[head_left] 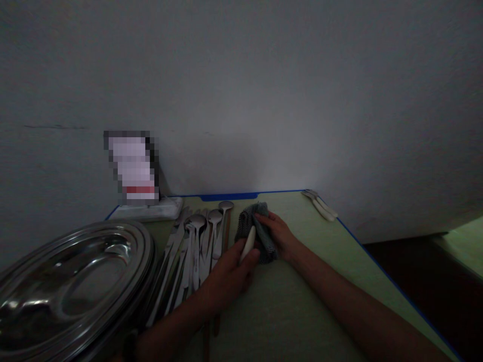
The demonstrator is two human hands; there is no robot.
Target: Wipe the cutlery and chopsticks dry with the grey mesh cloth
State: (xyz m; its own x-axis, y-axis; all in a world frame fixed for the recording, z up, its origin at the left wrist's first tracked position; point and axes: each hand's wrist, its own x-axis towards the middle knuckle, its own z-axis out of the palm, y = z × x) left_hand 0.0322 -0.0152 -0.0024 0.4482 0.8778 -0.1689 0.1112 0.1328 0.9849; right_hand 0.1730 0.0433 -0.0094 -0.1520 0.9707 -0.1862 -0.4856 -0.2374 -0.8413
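Note:
My left hand is closed around the pale handle of a piece of cutlery. Its other end disappears into a grey checked cloth, so I cannot see whether it is a fork, spoon or knife. My right hand grips the cloth, fingers pinched on its upper part. Just left of my hands lies a spread of metal cutlery, with spoons and knives side by side. Two pale-handled forks rest near the table's far right corner.
Stacked oval steel trays fill the table's left side. Behind them a device with a lit, blurred screen stands on a white base. The blue-edged table meets a grey wall at the back.

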